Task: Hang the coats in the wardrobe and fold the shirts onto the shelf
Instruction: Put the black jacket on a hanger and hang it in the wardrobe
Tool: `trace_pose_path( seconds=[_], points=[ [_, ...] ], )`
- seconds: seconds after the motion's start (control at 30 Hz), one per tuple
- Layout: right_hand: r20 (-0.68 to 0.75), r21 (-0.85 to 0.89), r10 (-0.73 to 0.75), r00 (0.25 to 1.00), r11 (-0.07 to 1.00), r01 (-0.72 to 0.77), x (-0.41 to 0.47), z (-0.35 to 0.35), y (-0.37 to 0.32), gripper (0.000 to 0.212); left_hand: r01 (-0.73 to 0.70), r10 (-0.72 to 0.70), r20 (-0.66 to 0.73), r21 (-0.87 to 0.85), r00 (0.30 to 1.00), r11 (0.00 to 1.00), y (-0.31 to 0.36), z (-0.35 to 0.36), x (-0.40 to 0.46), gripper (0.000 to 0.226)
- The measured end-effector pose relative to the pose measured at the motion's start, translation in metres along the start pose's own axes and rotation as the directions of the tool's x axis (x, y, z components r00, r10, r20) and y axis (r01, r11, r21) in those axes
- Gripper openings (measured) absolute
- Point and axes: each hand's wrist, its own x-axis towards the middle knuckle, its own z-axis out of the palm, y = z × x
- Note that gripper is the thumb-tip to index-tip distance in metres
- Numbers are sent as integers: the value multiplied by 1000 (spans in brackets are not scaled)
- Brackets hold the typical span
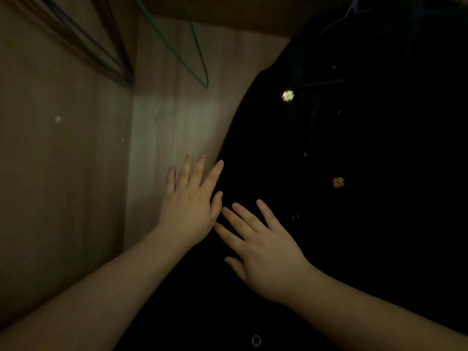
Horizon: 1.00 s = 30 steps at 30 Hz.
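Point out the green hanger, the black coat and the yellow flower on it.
green hanger (200, 69): head view, on its right wire arm.
black coat (354, 236): head view, on its dark front.
yellow flower (338, 182): head view, on its middle.

On my feed the coat reads as near-solid black, dotted with small flower motifs: one pale white-yellow high up, one orange-yellow lower down. A small silver ring glints near its bottom edge. The wardrobe walls are tan-brown wood grain, with a paler greenish patch on the back panel. I see a teal-green hanger and dark blue-purple hangers in the corner.
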Motion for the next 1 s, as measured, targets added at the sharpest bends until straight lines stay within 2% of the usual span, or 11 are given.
trace_pose_path(
  seconds=[0.07, 0.13, 0.27, 0.43, 0.53, 0.8, 1.0],
  points=[
    [64, -6, -64, 996, 998, 64, 5, 20, -14, 65, 64, -63, 44, -17, 997, 998, -5, 10, -18, 64],
    [84, -27, -56, 995, 998, 59, 10, 37, -18, 66, 91, -90, 89, -7, 992, 996, -6, 18, -39, 66],
    [125, -73, -10, 992, 997, 20, 9, 72, -17, 71, 94, -95, 185, 11, 978, 995, -2, 22, -85, 67],
    [202, -175, 23, 979, 985, 13, 0, 113, 7, 66, 46, -57, 273, 47, 960, 998, 14, 27, -118, 68],
    [187, -193, 21, 982, 981, 16, -7, 132, 27, 66, 3, -30, 282, 96, 959, 995, 34, 36, -116, 68],
    [144, -195, -30, 989, 979, 58, -31, 177, 97, 65, 21, -82, 310, 197, 947, 980, 73, 63, -109, 67],
    [102, -175, -58, 993, 982, 76, -30, 185, 95, 66, 25, -126, 354, 278, 927, 960, 87, 58, -126, 68]
  ],
)
